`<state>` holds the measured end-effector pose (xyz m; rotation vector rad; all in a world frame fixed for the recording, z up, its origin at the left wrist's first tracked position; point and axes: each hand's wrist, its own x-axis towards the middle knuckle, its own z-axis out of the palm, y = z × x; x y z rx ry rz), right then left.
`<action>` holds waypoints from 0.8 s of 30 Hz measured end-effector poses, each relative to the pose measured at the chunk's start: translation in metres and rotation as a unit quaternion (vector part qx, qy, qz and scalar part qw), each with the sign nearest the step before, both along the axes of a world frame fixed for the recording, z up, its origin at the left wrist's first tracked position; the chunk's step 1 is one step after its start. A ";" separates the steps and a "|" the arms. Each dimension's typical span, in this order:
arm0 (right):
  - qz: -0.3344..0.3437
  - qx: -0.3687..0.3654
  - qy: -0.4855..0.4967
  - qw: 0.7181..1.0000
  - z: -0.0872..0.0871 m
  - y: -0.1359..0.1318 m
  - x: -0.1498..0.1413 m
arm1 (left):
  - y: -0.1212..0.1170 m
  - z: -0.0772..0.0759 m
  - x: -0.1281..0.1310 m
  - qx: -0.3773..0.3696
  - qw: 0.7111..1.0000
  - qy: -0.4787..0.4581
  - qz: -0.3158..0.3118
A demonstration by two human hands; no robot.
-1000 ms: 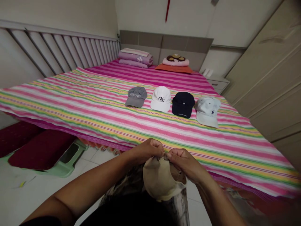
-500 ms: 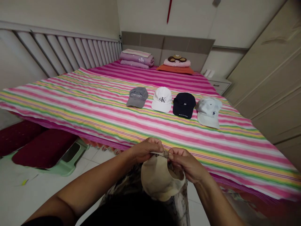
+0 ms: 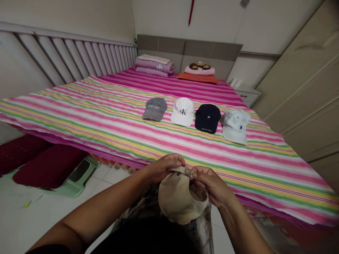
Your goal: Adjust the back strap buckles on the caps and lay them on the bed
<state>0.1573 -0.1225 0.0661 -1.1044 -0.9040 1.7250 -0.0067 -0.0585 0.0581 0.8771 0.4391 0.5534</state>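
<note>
A beige baseball cap [image 3: 176,197] hangs above my lap at the near edge of the bed, its back strap turned up toward the bed. My left hand [image 3: 168,166] is closed on the strap's left part. On the buckle side, my right hand [image 3: 208,180] pinches the strap [image 3: 188,171] between thumb and fingers. Ahead on the striped sheet lie a grey cap [image 3: 155,109], a white cap [image 3: 182,112] with black letters, a navy cap [image 3: 207,119] and a pale blue cap [image 3: 235,127], side by side with brims toward me.
The bed [image 3: 119,116] fills the middle. Folded purple bedding [image 3: 153,66] and an orange pillow [image 3: 197,77] lie by the headboard [image 3: 169,44]. A slatted rail [image 3: 71,53] runs along the left. Dark red-topped stools [image 3: 53,165] stand at lower left; a nightstand [image 3: 247,96] stands at far right.
My left fingers have shifted slightly along the strap, and more of the strap and buckle shows between my hands. The caps on the bed have not moved.
</note>
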 end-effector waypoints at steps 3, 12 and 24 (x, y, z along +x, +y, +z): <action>-0.016 -0.011 0.025 0.999 -0.002 0.000 0.001 | 0.002 -0.004 -0.007 -0.016 0.997 -0.043 -0.068; -0.027 -0.022 0.037 0.999 -0.002 0.000 0.000 | -0.004 -0.013 0.007 -0.044 0.997 0.032 0.055; -0.026 -0.012 0.022 0.999 -0.008 -0.001 -0.007 | -0.009 -0.009 0.007 -0.038 0.997 0.059 -0.038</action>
